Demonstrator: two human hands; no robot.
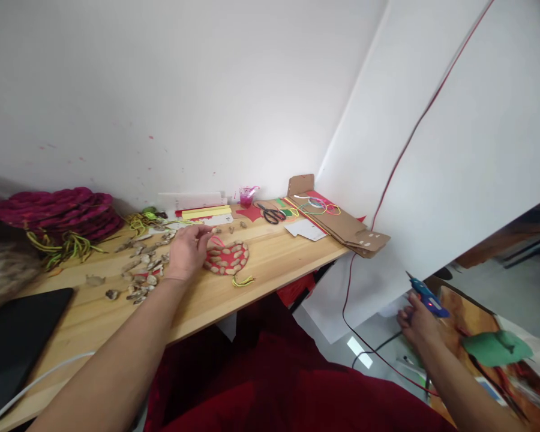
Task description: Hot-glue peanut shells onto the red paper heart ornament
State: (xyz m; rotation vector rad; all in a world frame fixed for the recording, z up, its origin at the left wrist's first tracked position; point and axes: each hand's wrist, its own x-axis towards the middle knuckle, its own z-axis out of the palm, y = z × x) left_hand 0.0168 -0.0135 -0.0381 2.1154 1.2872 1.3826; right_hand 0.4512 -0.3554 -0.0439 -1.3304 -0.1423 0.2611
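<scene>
My left hand [188,251] rests on the wooden table [270,255], fingers curled on the left edge of a red heart-shaped piece [227,258] covered with pale shells and fitted with a yellow-green cord. Loose shells [141,270] lie scattered just left of that hand. My right hand [417,324] is down low at the right, off the table, wrapped around a blue glue gun [427,297] with its nozzle pointing up and left. A red cable [348,294] hangs from the wall toward it.
Magenta pieces [63,213] with green cords are stacked at the back left. Scissors [272,213], a pink cup [246,196], yellow paper [206,212] and folded cardboard [342,225] sit at the back. A black tablet [13,336] lies front left. A green paper shape [495,348] lies on the floor.
</scene>
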